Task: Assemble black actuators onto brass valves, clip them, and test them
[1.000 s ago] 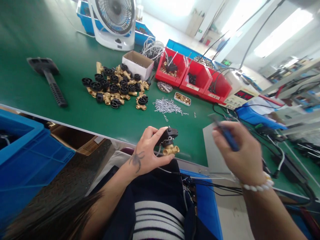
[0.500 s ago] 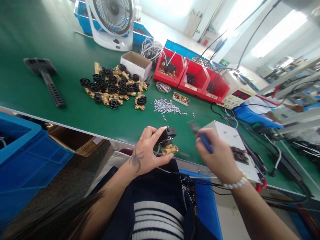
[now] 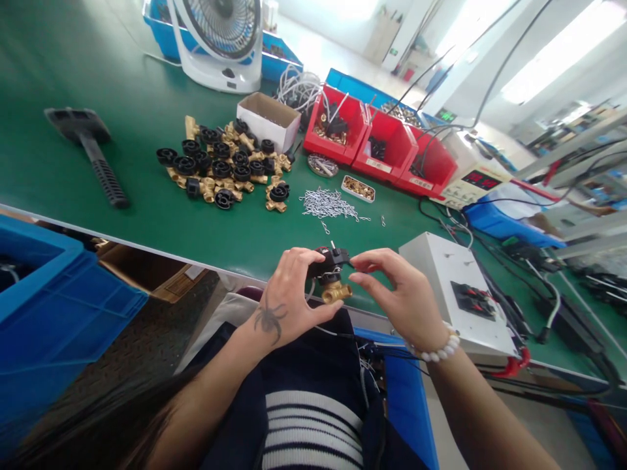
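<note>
My left hand [image 3: 287, 297] is closed round a small brass valve [image 3: 336, 292] with a black cap [image 3: 329, 261], held just over the near edge of the green table [image 3: 147, 215]. My right hand [image 3: 399, 297] is right beside it. Its thumb and forefinger are pinched together at the right side of the black cap. What sits between those fingertips is too small to make out. The blue-handled tool is not visible in this hand.
A heap of brass valves with black caps [image 3: 225, 170] lies mid-table, and a scatter of wire clips [image 3: 328, 205] sits to its right. Red bins [image 3: 382, 150], a cardboard box [image 3: 268, 121], a fan [image 3: 220, 39], a black handle tool [image 3: 93, 153] and a white switch box [image 3: 455, 294] stand around. A blue crate [image 3: 53, 307] sits at my left.
My right hand has swung left from the switch box to the valve's cap. The blue-handled tool it held has gone from view. My left hand has kept the valve still.
</note>
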A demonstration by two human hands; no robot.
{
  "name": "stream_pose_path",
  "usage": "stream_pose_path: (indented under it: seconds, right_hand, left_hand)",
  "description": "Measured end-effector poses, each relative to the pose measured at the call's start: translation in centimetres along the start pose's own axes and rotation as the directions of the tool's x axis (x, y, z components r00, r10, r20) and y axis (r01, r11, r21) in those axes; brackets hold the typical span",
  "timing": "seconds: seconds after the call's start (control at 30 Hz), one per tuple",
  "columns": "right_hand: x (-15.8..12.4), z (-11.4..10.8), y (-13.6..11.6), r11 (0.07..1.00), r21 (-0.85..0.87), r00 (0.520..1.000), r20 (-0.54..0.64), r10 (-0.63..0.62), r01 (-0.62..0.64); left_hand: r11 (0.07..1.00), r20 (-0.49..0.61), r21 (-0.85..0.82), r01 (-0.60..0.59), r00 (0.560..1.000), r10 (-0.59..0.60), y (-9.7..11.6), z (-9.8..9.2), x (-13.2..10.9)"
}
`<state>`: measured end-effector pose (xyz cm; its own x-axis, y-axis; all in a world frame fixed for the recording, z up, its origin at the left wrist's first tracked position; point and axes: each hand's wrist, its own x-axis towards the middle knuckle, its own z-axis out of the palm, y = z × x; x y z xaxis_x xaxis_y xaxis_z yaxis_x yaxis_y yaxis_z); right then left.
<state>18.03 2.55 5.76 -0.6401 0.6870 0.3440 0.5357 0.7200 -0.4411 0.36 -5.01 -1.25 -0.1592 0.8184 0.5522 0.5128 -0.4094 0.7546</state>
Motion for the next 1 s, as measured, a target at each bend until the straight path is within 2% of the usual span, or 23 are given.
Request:
stream_pose_path:
  seconds: [0.1, 0.2, 0.37, 0.47, 0.63, 0.7, 0.77, 0.87, 0.93, 0.97, 1.0]
  right_hand:
    - [1.1, 0.1, -2.2, 0.998, 0.028, 0.996, 0.060, -0.060, 0.058]
    - [1.3, 0.3, -2.7, 0.985, -0.105, 0.988, 0.086, -0.131, 0.140]
    - [1.4, 0.0, -2.6, 0.896, -0.310, 0.944, 0.187, -0.272, 0.319]
    - [1.9, -0.2, -2.7, 0.830, -0.328, 0.887, 0.269, -0.375, 0.451]
    - [2.8, -1.2, -2.6, 0.666, -0.324, 0.738, 0.373, -0.563, 0.672]
    - [3.9, -1.8, -2.8, 0.641, -0.335, 0.721, 0.389, -0.574, 0.691]
    - [6.0, -2.1, -3.5, 0.665, -0.349, 0.751, 0.342, -0.565, 0.660]
    - [10.6, -0.5, -6.5, 0.816, -0.258, 0.855, 0.180, -0.486, 0.518]
    - [14.1, 2.5, -9.4, 0.935, -0.060, 0.927, 0.170, -0.335, 0.349]
    - [15.8, 4.6, -11.0, 0.970, 0.025, 0.949, 0.202, -0.244, 0.244]
    - [17.4, 6.9, -12.6, 0.988, 0.066, 0.948, 0.279, -0.154, 0.141]
  left_hand:
    - [0.998, 0.005, 0.045, -0.044, 0.999, 0.044, 0.0, 0.0, 0.2]
    - [0.996, 0.015, 0.062, -0.071, 0.997, 0.070, 0.0, 0.0, 0.4]
    - [0.994, 0.043, 0.072, -0.086, 0.996, 0.083, 0.2, 0.0, 0.7]
    - [0.994, 0.052, 0.056, -0.089, 0.995, 0.086, 0.1, -0.1, 0.7]
    - [0.998, 0.078, -0.008, -0.057, 0.995, 0.057, 0.0, -0.1, 1.0]
    - [0.998, 0.057, -0.051, -0.030, 0.998, 0.033, -0.5, -0.1, 1.3]
    - [0.997, -0.007, -0.083, 0.005, 1.000, -0.005, -1.4, -0.2, 1.8]
    - [0.996, -0.133, -0.082, 0.023, 0.991, -0.034, -2.9, -0.4, 2.4]
    - [0.995, -0.160, -0.086, 0.054, 0.985, -0.067, -3.8, -0.5, 2.6]
    - [0.993, -0.147, -0.091, 0.074, 0.985, -0.087, -4.2, -0.5, 2.6]
    - [0.992, -0.123, -0.090, 0.083, 0.988, -0.094, -4.6, -0.4, 2.7]
